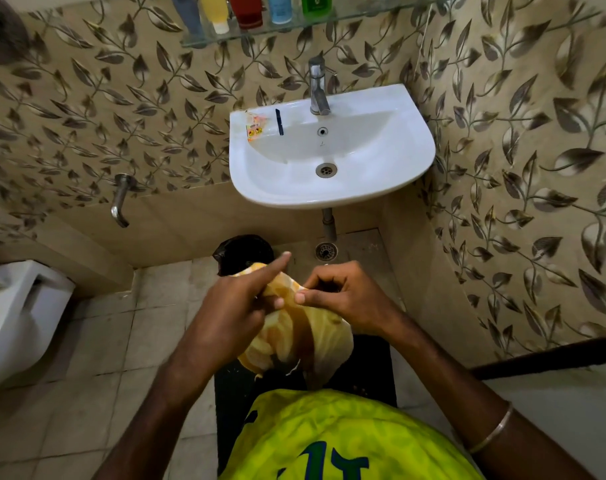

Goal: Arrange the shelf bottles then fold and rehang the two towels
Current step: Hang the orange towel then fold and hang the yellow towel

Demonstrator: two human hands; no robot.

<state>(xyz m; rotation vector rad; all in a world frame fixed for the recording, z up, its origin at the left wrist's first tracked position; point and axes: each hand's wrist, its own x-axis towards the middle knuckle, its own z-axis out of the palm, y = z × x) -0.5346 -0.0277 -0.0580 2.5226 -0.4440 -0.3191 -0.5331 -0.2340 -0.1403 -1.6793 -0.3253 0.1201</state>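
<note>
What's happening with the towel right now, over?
Left hand and right hand both grip the yellow towel, bunched, not yet folded. Bottles lined up on glass shelf. Nothing blocking, over.

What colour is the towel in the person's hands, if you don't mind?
Pale yellow with a brown stripe, in the head view: towel.

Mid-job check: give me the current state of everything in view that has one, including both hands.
Yellow cloth towel with brown stripe: bunched, unfolded, held in both hands.
Left hand: grips the towel, index finger extended.
Right hand: pinches the towel's top edge.
Coloured plastic bottles: lined up on the glass wall shelf.
Chrome sink tap: no water running.
White ceramic washbasin: looks dry, unplugged; a wrapper and a dark stick lie on its left rim.
</note>
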